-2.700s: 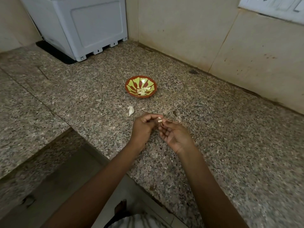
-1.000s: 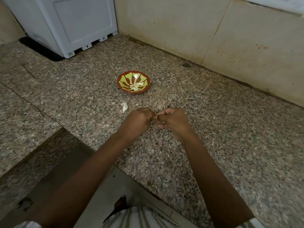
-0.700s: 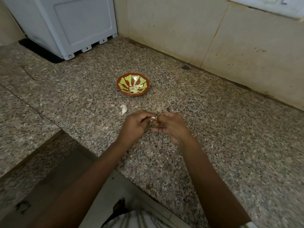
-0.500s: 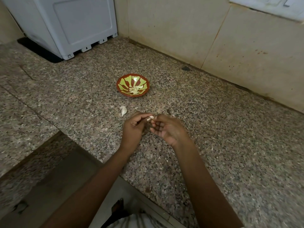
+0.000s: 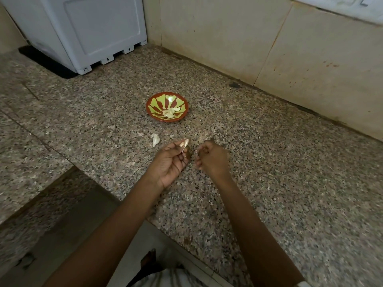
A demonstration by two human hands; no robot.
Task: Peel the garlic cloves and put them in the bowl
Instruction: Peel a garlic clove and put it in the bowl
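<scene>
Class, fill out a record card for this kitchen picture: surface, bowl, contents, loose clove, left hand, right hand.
surface: speckled granite counter
bowl: red and green bowl, upright, beyond both hands
contents: peeled cloves
loose: loose clove on the counter, beside the left hand
left hand: left hand pinches a garlic clove
right hand: right hand apart, fingers curled; any hold unclear

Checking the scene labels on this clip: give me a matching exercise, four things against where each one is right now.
Things:
1. bowl
2. held clove
3. loose clove
4. white box

Places:
A. at the back left of the counter
B. pinched in the grip of the left hand
C. lying on the counter, apart from both hands, on the near side of the bowl
D. mid-counter, with peeled cloves inside

Pairs: 1-D, 2-B, 3-C, 4-A
</scene>
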